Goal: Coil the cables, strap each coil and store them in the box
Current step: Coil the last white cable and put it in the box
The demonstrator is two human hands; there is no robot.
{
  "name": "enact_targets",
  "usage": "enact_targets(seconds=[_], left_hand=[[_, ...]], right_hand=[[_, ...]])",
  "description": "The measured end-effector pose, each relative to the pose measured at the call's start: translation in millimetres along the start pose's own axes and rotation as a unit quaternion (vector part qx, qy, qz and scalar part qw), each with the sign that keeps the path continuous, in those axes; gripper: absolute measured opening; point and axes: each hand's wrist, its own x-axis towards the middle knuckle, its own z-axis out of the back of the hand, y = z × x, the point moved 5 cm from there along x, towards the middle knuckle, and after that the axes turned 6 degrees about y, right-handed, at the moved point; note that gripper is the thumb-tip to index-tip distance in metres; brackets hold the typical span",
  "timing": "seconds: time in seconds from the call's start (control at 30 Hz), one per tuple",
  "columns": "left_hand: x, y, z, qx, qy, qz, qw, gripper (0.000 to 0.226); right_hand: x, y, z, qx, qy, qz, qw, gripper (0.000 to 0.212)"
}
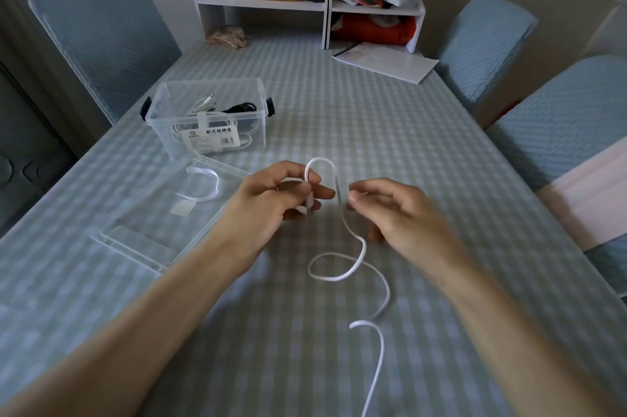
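Observation:
A white cable (pixel 359 257) runs from both hands down across the checked tablecloth to the near edge, curling once on the way. My left hand (pixel 278 199) pinches the cable's end, and a small arch of cable rises between the hands. My right hand (pixel 390 209) pinches the cable just right of that arch. A clear plastic box (pixel 210 117) stands behind and to the left, with coiled white and black cables inside. A white strap (pixel 203 182) lies curled on the clear lid (pixel 163 230), left of my left hand.
A white shelf unit (pixel 312 5) with a yellow bin stands at the table's far end. Papers (pixel 386 61) lie at the far right. Blue-covered chairs (pixel 556 131) flank both sides of the table.

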Motion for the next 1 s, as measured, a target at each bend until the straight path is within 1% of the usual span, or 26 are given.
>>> enact_targets(seconds=[0.07,0.13,0.17,0.23,0.3,0.37,0.43,0.5,0.57,0.6,0.67,0.7,0.77,0.83,0.87,0.9,0.97,1.0], left_hand=[[-1,1,-5,-0.043,0.011,0.002,0.999,0.020],[-3,4,-11,-0.080,0.004,0.012,0.997,0.019],[-4,6,-11,-0.091,-0.013,0.022,0.996,0.019],[-5,9,-9,-0.083,-0.058,0.052,0.994,0.019],[-2,10,-4,-0.016,-0.083,0.067,0.994,0.020],[-1,10,0,0.033,-0.081,0.072,0.994,0.020],[-1,9,2,0.039,-0.081,0.072,0.993,0.021],[0,9,5,0.038,-0.093,0.072,0.992,0.021],[1,10,7,0.034,-0.107,0.074,0.991,0.021],[1,10,8,0.033,-0.108,0.076,0.991,0.020],[2,9,7,0.014,-0.082,0.078,0.993,0.021],[3,8,6,-0.016,-0.055,0.080,0.995,0.025],[2,5,-1,-0.126,0.018,0.094,0.987,0.024],[-2,1,-8,-0.214,0.079,0.108,0.968,0.011],[-2,-1,-9,-0.224,0.095,0.113,0.963,0.011],[-3,-1,-10,-0.218,0.106,0.114,0.963,0.016],[-3,-1,-11,-0.190,0.118,0.111,0.968,0.023],[-3,-2,-12,-0.177,0.121,0.104,0.971,0.023]], right_hand=[[0,0,-4,0.027,0.050,-0.004,0.998,0.017],[-3,2,-12,0.017,0.095,0.012,0.995,0.014],[-4,1,-14,0.011,0.098,0.014,0.995,0.014],[-2,-2,-14,0.032,0.063,0.007,0.997,0.015],[0,-4,-6,0.082,0.010,-0.003,0.997,0.012],[2,-6,0,0.136,-0.016,-0.021,0.990,0.012],[3,-8,4,0.155,-0.002,-0.037,0.987,0.014],[4,-9,4,0.146,0.034,-0.044,0.988,0.017],[3,-9,3,0.142,0.060,-0.054,0.987,0.016],[3,-9,3,0.148,0.062,-0.058,0.985,0.014],[5,-12,3,0.174,0.034,-0.063,0.982,0.010],[6,-13,5,0.184,0.010,-0.063,0.981,0.009],[8,-16,7,0.181,-0.032,-0.051,0.982,0.009],[8,-17,8,0.162,-0.048,-0.033,0.985,0.009],[8,-17,8,0.154,-0.052,-0.027,0.986,0.009],[8,-17,8,0.146,-0.055,-0.023,0.987,0.010],[6,-16,8,0.135,-0.062,-0.020,0.989,0.011],[6,-16,8,0.137,-0.068,-0.020,0.988,0.011]])
